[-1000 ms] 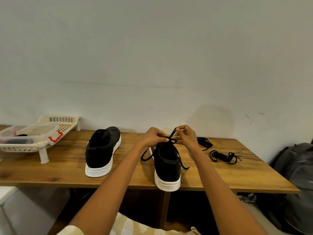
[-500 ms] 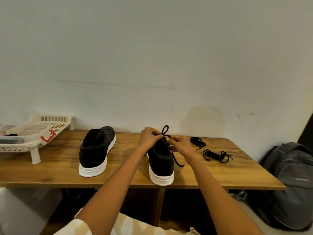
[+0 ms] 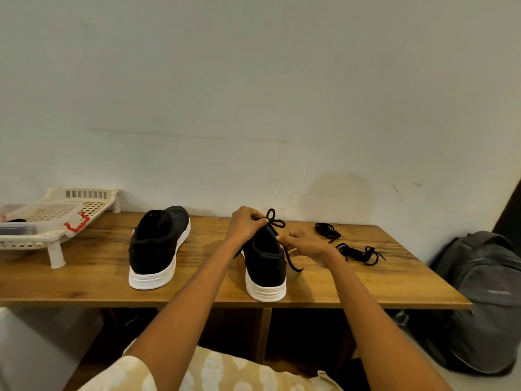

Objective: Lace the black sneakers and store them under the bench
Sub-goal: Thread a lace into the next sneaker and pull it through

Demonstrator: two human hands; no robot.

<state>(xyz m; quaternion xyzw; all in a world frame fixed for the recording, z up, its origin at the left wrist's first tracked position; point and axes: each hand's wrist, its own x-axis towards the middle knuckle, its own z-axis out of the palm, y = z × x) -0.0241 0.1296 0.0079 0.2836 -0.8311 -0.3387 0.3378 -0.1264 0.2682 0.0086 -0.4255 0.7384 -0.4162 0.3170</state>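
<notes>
While the wooden bench carries both black sneakers, the right sneaker sits near its front edge. Left hand pinches the bow loops; right hand curls around the lace tail. A slack pinch could let the bow unravel.

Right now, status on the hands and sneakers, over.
Left hand pinches black lace loops; right hand pinches a lace end. Right black white-soled sneaker being tied on wooden bench; nothing blocking.
</notes>
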